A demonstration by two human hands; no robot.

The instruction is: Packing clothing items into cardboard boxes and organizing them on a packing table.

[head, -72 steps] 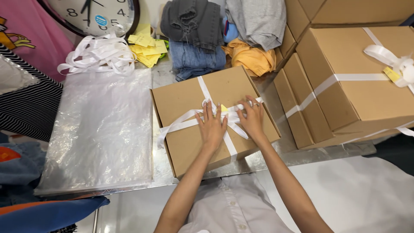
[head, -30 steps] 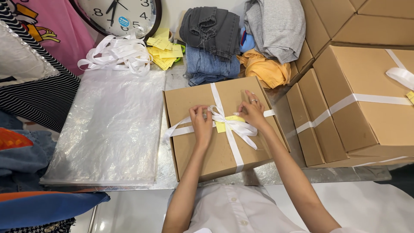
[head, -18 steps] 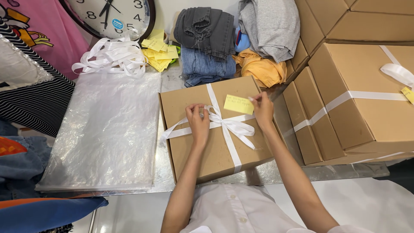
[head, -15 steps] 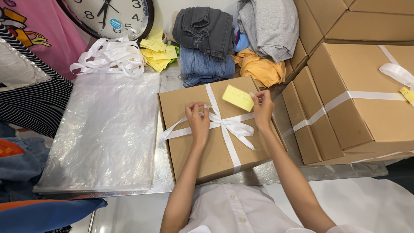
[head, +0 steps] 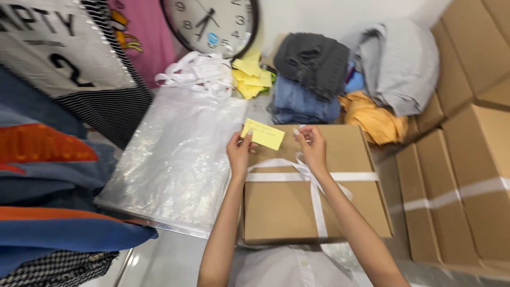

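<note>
Small yellow paper note: long axis crosswise, pinched by left hand at its near-left edge; right hand, fingers bunched, beside its right end, above ribbon-tied brown cardboard box.

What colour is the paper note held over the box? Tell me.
Pale yellow; the note shows best in the head view, held between the left hand and right hand.
</note>
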